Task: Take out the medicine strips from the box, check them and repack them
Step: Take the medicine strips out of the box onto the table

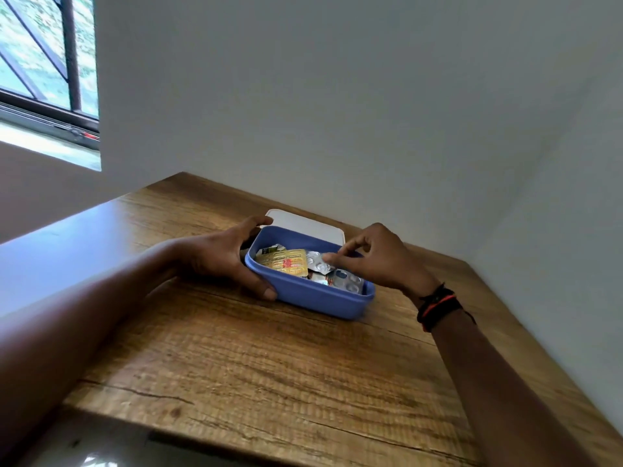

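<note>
A blue plastic box [317,299] stands open on the wooden table [256,358]. Inside lie several medicine strips: a yellow strip [285,261] at the left, a silver strip [317,261] in the middle and a silver blister strip [350,281] at the right. My left hand [222,257] grips the box's left end, thumb on the near wall and fingers over the far rim. My right hand [381,257] reaches in from the right, and its thumb and forefinger pinch the edge of the middle silver strip.
The box's white lid [306,224] lies flat behind the box, against the grey wall. The table fits into a corner, with walls behind and to the right. A window [43,69] is at the upper left. Black and red bands circle my right wrist [438,305].
</note>
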